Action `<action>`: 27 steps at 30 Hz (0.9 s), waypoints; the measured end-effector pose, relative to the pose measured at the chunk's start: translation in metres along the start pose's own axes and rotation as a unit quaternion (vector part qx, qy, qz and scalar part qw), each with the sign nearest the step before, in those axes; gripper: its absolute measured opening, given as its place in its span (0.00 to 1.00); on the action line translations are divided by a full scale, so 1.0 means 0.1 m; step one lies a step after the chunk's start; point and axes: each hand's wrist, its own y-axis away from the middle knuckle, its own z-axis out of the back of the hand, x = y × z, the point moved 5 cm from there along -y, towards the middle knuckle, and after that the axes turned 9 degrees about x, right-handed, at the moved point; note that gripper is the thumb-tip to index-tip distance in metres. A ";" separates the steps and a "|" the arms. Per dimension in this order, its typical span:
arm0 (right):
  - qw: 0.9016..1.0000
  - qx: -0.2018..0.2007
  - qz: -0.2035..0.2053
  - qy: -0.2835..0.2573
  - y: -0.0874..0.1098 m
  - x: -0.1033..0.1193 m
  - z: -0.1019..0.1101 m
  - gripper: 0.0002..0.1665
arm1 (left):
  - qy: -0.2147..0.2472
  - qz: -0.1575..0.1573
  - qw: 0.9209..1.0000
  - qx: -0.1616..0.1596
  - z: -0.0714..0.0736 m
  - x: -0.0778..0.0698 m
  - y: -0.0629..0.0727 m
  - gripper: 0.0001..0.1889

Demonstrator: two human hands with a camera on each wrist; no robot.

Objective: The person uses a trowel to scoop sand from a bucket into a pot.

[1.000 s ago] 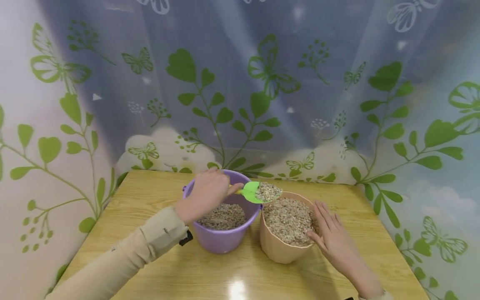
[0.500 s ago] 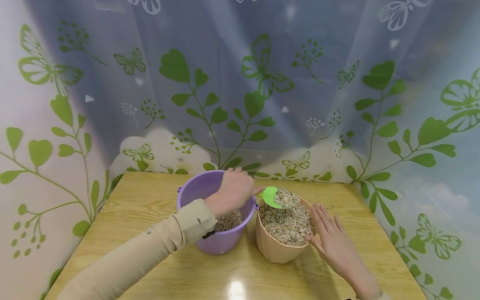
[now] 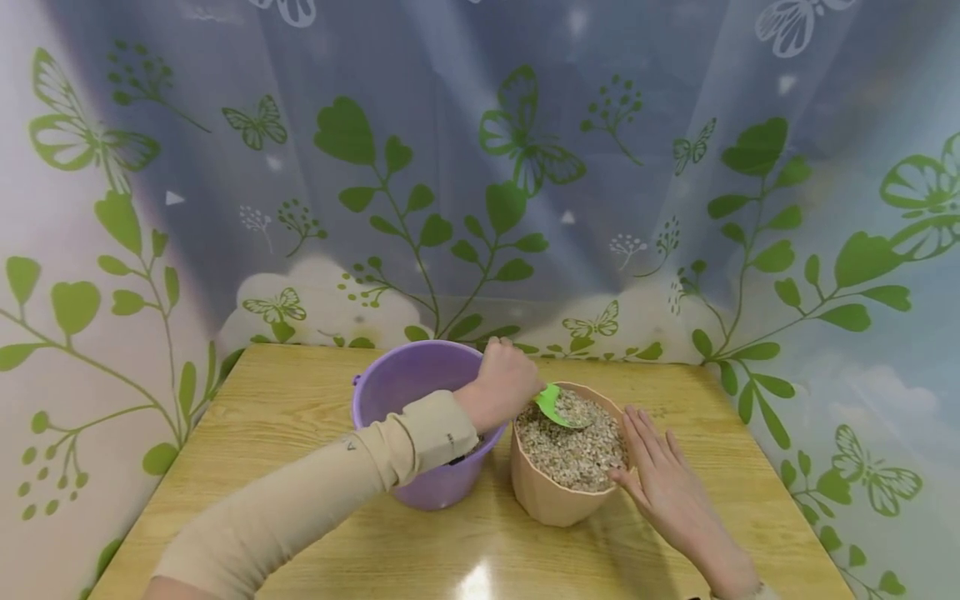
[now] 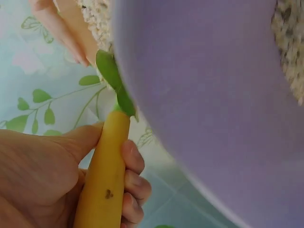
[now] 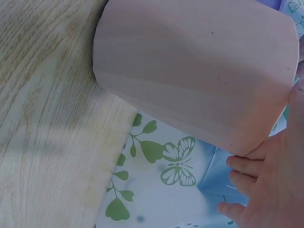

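Note:
My left hand (image 3: 501,387) grips the yellow handle (image 4: 105,171) of a toy trowel, its fingers and thumb wrapped round it in the left wrist view. The trowel's green leaf-shaped blade (image 3: 550,404) lies low over the gravel (image 3: 577,458) that fills a peach faceted flowerpot (image 3: 555,500), with grains in and around its tip. Against the pot's right side rests my right hand (image 3: 667,492), fingers straight and thumb at the rim. The right wrist view has those fingertips on the pot wall (image 5: 199,76). My left forearm passes over a purple bucket (image 3: 442,490) just left of the pot.
Both containers stand side by side on a wooden table (image 3: 300,383). More gravel (image 4: 292,52) lies inside the bucket, mostly hidden by my arm in the head view. A curtain (image 3: 420,167) printed with leaves and butterflies hangs behind the table and along its sides.
My left hand has carried the loaded trowel rightward from above the bucket to the pot and lowered its blade to the gravel. My right hand has stayed at the pot.

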 end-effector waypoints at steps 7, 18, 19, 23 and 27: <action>1.000 0.012 -0.004 -0.008 -0.01 -0.01 -0.01 0.46 | -0.071 0.018 0.997 -0.023 0.13 -0.02 -0.01 0.32; 1.000 0.018 -0.008 -0.016 -0.01 -0.01 -0.01 0.46 | -0.110 0.025 0.993 0.017 0.20 0.03 0.04 0.24; 1.000 0.017 -0.007 -0.015 -0.01 -0.01 -0.01 0.46 | -0.115 0.025 0.993 0.022 0.21 0.04 0.05 0.24; 1.000 0.018 -0.007 -0.014 -0.01 0.00 -0.01 0.46 | -0.134 0.030 0.990 0.043 0.24 0.06 0.07 0.25; 1.000 0.020 -0.008 -0.016 -0.01 -0.01 -0.01 0.46 | -0.159 0.036 0.985 0.062 0.28 0.08 0.11 0.25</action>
